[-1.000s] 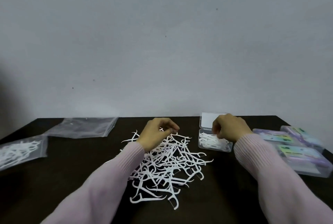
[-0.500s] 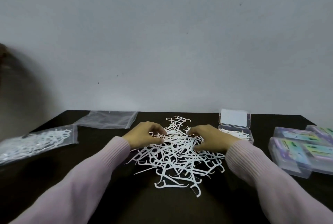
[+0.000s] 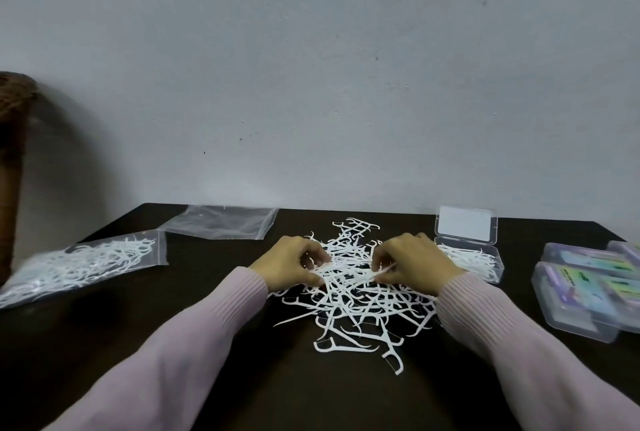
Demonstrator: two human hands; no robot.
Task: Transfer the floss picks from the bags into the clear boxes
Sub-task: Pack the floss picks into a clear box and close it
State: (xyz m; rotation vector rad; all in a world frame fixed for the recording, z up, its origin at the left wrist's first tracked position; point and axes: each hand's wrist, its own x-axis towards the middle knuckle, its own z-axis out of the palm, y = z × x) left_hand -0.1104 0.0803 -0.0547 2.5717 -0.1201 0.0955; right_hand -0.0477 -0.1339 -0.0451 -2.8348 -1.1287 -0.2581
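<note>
Head view: on the bench (image 3: 180, 333), a loose pile of picks (image 3: 360, 306) lies at centre. Left hand (image 3: 291, 266) and right hand (image 3: 415, 262), fingers curled, each pinch picks atop it. Open box (image 3: 485, 266) at 3 o'clock; full bag (image 3: 79, 264) at 9.

Labels on closed boxes (image 3: 585, 288) too blurred; no text legible.

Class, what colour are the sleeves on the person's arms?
Pale pink, ribbed at the cuffs; the sleeves show best in the head view.

Matt dark table (image 3: 104, 344), glossy plastic bags (image 3: 221, 222)
</note>
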